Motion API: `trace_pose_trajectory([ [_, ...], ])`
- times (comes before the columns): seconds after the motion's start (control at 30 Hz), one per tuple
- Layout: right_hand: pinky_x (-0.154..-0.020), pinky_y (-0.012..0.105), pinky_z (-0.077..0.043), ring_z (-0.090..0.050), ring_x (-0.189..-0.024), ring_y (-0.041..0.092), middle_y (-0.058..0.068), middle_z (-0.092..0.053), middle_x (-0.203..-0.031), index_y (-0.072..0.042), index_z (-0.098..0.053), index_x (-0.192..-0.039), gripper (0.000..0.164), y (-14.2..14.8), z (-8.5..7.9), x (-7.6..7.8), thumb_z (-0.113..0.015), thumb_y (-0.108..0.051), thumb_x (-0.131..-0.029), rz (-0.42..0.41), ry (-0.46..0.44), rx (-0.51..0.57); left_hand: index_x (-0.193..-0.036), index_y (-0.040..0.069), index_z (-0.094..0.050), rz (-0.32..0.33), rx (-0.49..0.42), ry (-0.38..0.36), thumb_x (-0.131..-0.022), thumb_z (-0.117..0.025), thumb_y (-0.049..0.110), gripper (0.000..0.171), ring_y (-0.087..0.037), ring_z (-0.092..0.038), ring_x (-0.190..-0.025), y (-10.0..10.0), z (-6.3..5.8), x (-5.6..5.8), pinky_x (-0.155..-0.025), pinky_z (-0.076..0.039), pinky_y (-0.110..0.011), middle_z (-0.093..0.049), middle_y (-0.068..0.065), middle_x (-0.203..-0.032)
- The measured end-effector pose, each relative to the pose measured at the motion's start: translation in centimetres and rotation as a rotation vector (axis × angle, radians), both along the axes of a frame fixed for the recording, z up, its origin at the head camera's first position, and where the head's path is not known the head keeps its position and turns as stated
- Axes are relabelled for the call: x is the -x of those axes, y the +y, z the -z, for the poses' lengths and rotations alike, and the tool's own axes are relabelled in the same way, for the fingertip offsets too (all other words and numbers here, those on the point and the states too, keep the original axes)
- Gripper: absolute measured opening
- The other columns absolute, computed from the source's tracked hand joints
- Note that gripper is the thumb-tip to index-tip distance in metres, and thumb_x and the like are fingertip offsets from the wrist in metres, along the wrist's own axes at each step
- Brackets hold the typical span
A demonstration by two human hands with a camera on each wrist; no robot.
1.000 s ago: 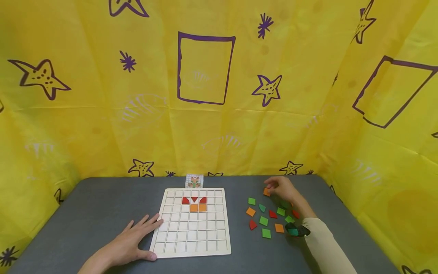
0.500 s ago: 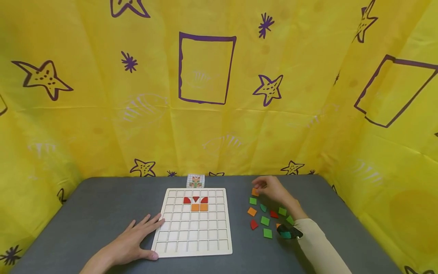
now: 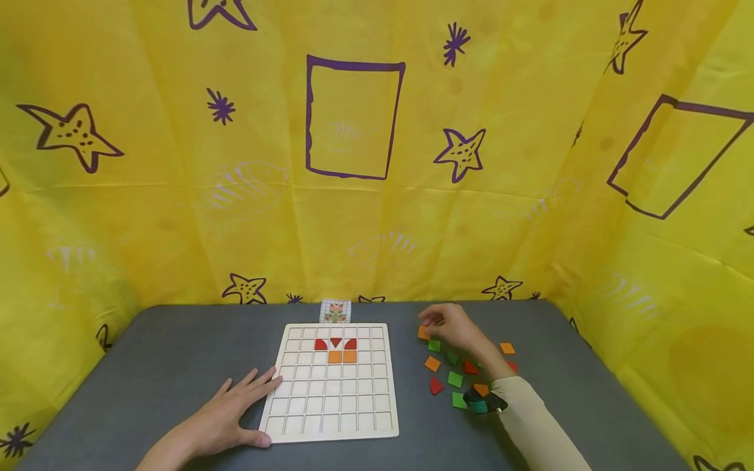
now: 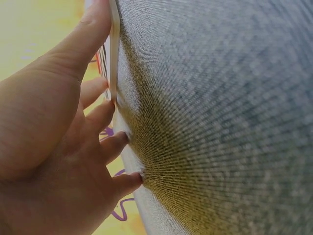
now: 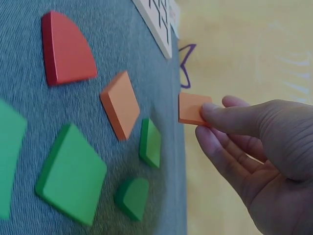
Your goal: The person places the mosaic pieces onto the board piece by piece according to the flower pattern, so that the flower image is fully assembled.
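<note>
My right hand pinches an orange square tile between thumb and fingers, raised over the back of the loose tiles. My left hand lies with fingers spread at the left edge of a white grid board; thumb and fingertips touch its rim. In the left wrist view the thumb rests along the board's edge. On the board's upper rows sit two red quarter-round tiles, a red triangle between them, and two orange squares below.
A small pattern card lies behind the board. Right of the board are scattered loose tiles: several green squares, a red quarter-round, a green quarter-round and orange squares. A yellow patterned cloth stands behind the table.
My right hand has moved left with the orange square in its pinch, from the far side of the tiles toward the board. My left hand stays at the board's edge.
</note>
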State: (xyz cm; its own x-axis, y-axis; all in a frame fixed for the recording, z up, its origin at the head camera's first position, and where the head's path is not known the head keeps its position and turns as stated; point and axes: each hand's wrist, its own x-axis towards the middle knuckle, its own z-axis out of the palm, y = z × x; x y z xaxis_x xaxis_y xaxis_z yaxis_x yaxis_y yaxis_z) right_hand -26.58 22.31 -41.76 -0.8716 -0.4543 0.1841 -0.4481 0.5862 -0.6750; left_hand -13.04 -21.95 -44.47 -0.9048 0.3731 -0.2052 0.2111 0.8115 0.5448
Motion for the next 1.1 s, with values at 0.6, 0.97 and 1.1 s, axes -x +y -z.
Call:
trace_pose_trajectory([
  [0.6, -0.074, 0.026, -0.055, -0.066, -0.081, 0.018, 0.007, -0.070, -0.090, 0.004, -0.071, -0.104, 0.022, -3.5, 0.9, -0.2, -0.074, 0.003, -0.083, -0.074, 0.088, 0.014, -0.148, 0.019, -0.044, -0.010, 0.000, -0.013, -0.063, -0.083, 0.056, 0.101, -0.049, -0.017, -0.143, 0.0, 0.0, 0.0, -0.107, -0.002, -0.073, -0.031, -0.011, -0.158],
  [0.97, -0.075, 0.027, -0.055, -0.064, -0.080, 0.015, 0.005, -0.070, -0.089, 0.002, -0.072, -0.102, 0.019, -5.8, 1.1, -0.3, -0.075, 0.001, -0.083, -0.083, 0.080, 0.004, -0.148, 0.019, -0.044, -0.015, 0.002, -0.017, -0.063, -0.083, 0.055, 0.101, -0.049, -0.017, -0.143, 0.0, 0.0, -0.1, -0.107, -0.002, -0.073, -0.032, -0.011, -0.158],
  [1.1, -0.074, 0.025, -0.055, -0.064, -0.080, 0.014, 0.003, -0.070, -0.088, 0.001, -0.072, -0.102, 0.020, -6.6, 0.9, -0.2, -0.075, 0.001, -0.082, -0.095, 0.080, 0.005, -0.148, 0.020, -0.044, -0.018, 0.007, -0.020, -0.063, -0.083, 0.056, 0.101, -0.049, -0.018, -0.143, 0.1, -0.1, 0.0, -0.107, -0.002, -0.073, -0.032, -0.011, -0.158],
])
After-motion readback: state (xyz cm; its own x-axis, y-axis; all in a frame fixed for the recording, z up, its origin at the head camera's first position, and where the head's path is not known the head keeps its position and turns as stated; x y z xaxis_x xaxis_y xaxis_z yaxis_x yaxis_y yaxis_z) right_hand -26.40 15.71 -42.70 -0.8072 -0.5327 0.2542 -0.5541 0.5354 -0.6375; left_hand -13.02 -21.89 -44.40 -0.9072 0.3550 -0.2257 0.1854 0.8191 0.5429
